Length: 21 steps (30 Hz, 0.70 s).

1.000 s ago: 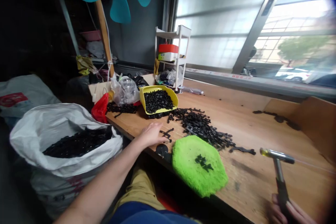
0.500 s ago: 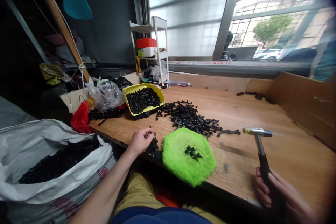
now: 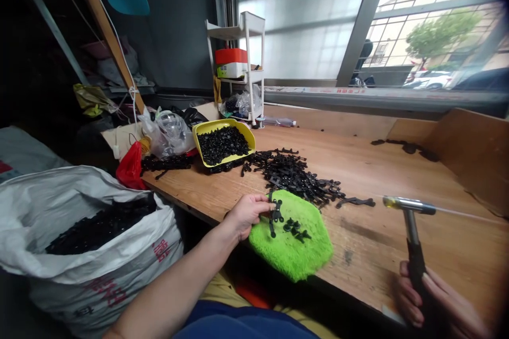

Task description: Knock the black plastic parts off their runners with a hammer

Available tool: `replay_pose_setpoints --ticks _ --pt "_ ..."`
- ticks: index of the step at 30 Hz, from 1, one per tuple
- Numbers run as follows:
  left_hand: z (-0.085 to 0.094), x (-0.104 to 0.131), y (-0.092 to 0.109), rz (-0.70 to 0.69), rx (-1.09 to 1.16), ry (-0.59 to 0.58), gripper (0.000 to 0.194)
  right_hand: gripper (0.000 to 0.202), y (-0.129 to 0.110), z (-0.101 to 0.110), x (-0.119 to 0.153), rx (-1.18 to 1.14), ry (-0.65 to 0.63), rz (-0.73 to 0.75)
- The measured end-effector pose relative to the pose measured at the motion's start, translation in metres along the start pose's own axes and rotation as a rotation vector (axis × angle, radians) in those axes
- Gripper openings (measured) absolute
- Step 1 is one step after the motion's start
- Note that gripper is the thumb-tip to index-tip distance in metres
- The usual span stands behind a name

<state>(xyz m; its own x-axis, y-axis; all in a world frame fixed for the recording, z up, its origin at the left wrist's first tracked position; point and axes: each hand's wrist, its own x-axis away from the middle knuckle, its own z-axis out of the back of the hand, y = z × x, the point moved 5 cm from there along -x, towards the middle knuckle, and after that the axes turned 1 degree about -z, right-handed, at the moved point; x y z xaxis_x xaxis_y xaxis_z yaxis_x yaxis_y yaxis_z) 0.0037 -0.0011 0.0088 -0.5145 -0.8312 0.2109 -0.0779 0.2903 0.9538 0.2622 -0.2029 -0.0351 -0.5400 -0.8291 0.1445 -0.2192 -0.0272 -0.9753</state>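
Left hand pinches light, stiff black clip by its edge over green pad; right hand wraps hammer handle.

Bare hands: two, the left hand and the right hand
Metal-headed hammers with a dark handle: one
Fuzzy green cloth pads: one
Yellow plastic scoops full of black pieces: one
Black plastic strips pinched in the left fingers: one
Loose heaps of black plastic parts on the wooden bench: one large heap, too many pieces to count
White woven sacks of black parts: one
White shelf racks: one
Red plastic bags: one
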Motion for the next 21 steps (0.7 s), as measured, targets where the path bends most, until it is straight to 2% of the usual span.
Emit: replay_pose_setpoints --ticks 4,10,16,21 --pt "-0.007 -0.003 0.002 0.071 0.036 0.02 0.011 0.026 0.008 0.005 -0.004 -0.091 -0.025 -0.037" --pt "-0.012 -0.007 0.0 0.102 -0.033 0.029 0.014 0.028 0.016 0.01 -0.01 -0.138 -0.015 -0.079" --pt "-0.016 -0.008 -0.001 0.11 -0.104 0.033 0.013 0.03 0.015 0.013 -0.01 -0.104 0.003 -0.088" --pt "-0.016 -0.009 0.0 0.092 -0.155 0.056 0.014 0.03 0.008 0.006 -0.009 -0.014 0.009 -0.057"
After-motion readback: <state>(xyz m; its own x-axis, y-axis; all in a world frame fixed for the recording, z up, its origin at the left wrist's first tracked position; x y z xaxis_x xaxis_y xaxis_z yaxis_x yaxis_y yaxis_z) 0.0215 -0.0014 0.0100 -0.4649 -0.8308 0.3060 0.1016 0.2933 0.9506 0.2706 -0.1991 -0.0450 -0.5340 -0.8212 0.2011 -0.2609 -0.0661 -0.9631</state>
